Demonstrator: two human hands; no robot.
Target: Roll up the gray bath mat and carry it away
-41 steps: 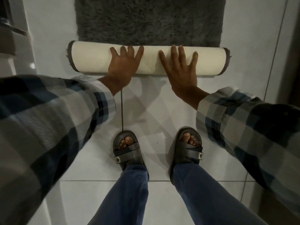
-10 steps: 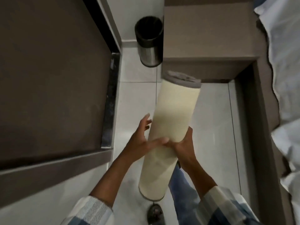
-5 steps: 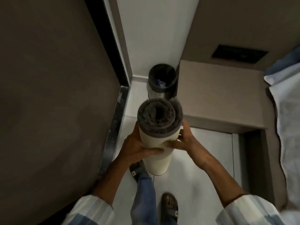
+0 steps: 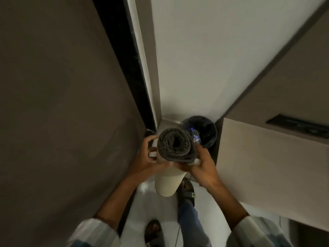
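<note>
Pale floor tiles (image 4: 156, 209) run along a narrow passage between a dark brown wall (image 4: 62, 104) on the left-hand side and a taupe cabinet (image 4: 267, 166) on the right-hand side. Between the two hands stands the rolled gray bath mat (image 4: 173, 157), held nearly upright, its shaggy gray spiral end facing up and its cream backing turned outward down the length. The left hand (image 4: 145, 162) wraps the roll from the left, fingers curled around the backing just under the top end. The right hand (image 4: 202, 165) clasps it from the right at the same level, thumb pressed across the front. Just beyond the right hand sits a dark round bin (image 4: 207, 132) with what may be a plastic bottle inside, though it is blurred. Below the hands, two sandalled feet (image 4: 187, 190) stand on the tiles.
</note>
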